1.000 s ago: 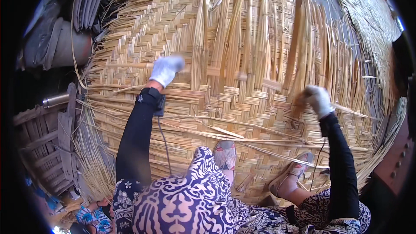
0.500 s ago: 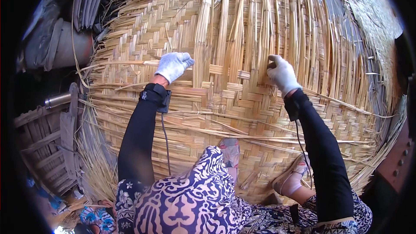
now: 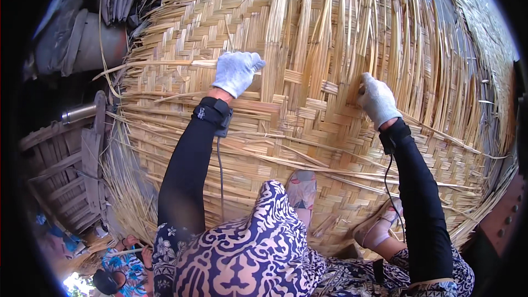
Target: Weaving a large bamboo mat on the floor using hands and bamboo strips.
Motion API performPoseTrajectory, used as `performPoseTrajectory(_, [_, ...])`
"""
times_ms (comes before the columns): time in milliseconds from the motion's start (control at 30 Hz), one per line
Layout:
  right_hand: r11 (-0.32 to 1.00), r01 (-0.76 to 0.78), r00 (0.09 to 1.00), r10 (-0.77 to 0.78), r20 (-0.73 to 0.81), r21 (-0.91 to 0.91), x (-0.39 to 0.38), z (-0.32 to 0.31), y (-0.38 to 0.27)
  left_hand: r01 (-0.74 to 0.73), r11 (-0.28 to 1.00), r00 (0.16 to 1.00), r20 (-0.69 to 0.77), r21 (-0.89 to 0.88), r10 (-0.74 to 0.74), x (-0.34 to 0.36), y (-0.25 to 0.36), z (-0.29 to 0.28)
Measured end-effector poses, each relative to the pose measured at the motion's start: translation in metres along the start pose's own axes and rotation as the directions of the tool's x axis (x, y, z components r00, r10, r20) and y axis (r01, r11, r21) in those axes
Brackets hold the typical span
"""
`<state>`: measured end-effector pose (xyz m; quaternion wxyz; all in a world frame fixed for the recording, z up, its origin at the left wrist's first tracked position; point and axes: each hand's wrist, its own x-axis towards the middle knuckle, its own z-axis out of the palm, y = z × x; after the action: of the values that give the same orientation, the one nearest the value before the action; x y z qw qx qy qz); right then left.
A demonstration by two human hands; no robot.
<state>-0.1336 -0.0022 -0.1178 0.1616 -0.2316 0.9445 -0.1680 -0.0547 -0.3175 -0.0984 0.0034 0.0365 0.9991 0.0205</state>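
A large woven mat [image 3: 324, 148] of pale split-bamboo strips spreads under both hands. My left hand [image 3: 237, 73], in a light grey glove, is closed around a long flat bamboo strip [image 3: 159, 63] that reaches off past the mat's left edge. Farther right, my right hand [image 3: 378, 100], in a matching glove, has its fingers curled at the lower part of the raised, unwoven strips [image 3: 366, 27]. It appears to pinch one bamboo strip, though the fingers partly hide it. Between the hands, the lengthwise strips pass over and under crosswise ones.
My sandalled feet [image 3: 301, 190] rest on the mat's near part. Loose strip ends fringe its sides. At left are a grey bucket-like container [image 3: 102, 47], a metal cylinder [image 3: 80, 113] and a slatted wooden frame [image 3: 63, 173]. Another person [image 3: 124, 269] sits at lower left. A reddish-brown studded edge [image 3: 503, 209] stands at right.
The view has shifted, so the mat appears farther right and higher. My right hand has come slightly nearer me, its fingertips closer together. My left hand keeps its strip. More of the other person shows.
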Motion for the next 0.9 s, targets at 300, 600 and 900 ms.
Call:
performPoseTrajectory(300, [0.992, 0.080, 0.988, -0.065, 0.143, -0.101, -0.010, -0.015, -0.014, -0.109, 0.988, 0.989, -0.117, -0.108, 0.096, -0.045, 0.001, 0.012])
performPoseTrajectory(600, [0.991, 0.117, 0.993, -0.119, -0.016, -0.068, -0.021, 0.007, 0.000, -0.144, 0.990, 0.985, -0.093, 0.013, 0.144, -0.050, 0.006, -0.002])
performPoseTrajectory(900, [0.950, 0.309, 0.854, -0.300, -0.425, -0.049, -0.047, -0.013, -0.044, -0.086, 0.958, 0.991, -0.072, 0.274, 0.109, -0.044, 0.022, -0.028])
